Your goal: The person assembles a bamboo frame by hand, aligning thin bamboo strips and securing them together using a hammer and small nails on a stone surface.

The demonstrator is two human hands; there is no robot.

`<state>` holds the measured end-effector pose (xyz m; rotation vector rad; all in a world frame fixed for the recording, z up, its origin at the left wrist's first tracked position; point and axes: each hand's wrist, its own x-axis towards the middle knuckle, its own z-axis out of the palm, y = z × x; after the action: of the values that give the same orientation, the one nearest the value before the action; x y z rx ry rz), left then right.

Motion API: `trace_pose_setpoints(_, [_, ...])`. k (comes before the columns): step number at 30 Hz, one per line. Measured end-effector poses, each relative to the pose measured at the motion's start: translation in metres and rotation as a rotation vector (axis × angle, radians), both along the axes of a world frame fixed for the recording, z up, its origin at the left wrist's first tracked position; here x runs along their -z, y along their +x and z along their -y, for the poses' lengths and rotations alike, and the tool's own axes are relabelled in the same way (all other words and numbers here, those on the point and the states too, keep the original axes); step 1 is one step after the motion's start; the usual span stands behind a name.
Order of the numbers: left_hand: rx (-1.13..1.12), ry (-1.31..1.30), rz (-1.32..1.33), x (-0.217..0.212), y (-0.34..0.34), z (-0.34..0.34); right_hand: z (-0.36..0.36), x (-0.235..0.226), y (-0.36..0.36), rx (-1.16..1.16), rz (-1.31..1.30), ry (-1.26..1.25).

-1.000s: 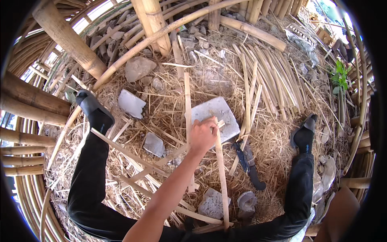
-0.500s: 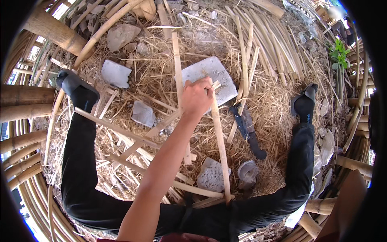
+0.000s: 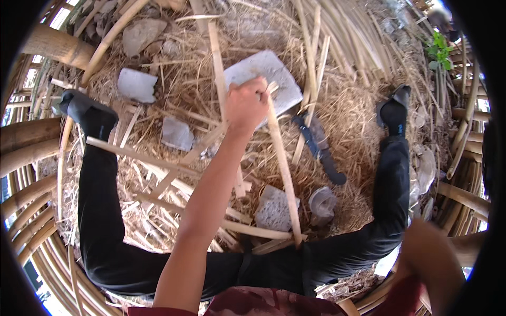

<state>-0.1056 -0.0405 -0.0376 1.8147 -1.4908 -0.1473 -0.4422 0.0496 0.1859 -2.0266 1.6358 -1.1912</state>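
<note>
My left hand (image 3: 246,105) is closed around the upper end of a bamboo strip (image 3: 283,168), fingers clamped on it. The strip's top end rests on a flat grey stone slab (image 3: 263,71); its lower end runs down toward my lap, between my legs. My right hand is not clearly in view: only a blurred forearm or elbow (image 3: 432,258) shows at the lower right, so I cannot tell the state of its fingers.

A dark-handled knife (image 3: 319,150) lies on the straw just right of the strip, untouched. I judge from this that cutting or shaving is not in hand now; the strip is only being held or positioned against the slab.

Several split strips (image 3: 174,168) lie crossed over the straw between my legs, which suggests some pieces are already prepared. Uncut bamboo poles (image 3: 31,147) lie stacked at the left, so material appears to be left. Smaller stone blocks (image 3: 274,208) lie near the strip.
</note>
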Motion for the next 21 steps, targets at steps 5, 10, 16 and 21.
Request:
trace_pose_setpoints(5, [-0.012,0.008,0.0,-0.01,0.013,-0.003,0.047,0.127,0.052,-0.186,-0.254,0.263])
trace_pose_setpoints(10, [0.003,0.015,-0.062,-0.011,0.001,0.003,0.049,0.238,0.048,-0.243,-0.655,0.37])
trace_pose_setpoints(16, [0.01,0.087,0.024,-0.012,0.009,-0.005,0.055,0.256,0.058,-0.252,-0.489,0.669])
trace_pose_setpoints(21, [-0.026,0.302,0.09,-0.025,0.008,-0.006,0.062,0.248,0.063,0.044,0.558,1.14])
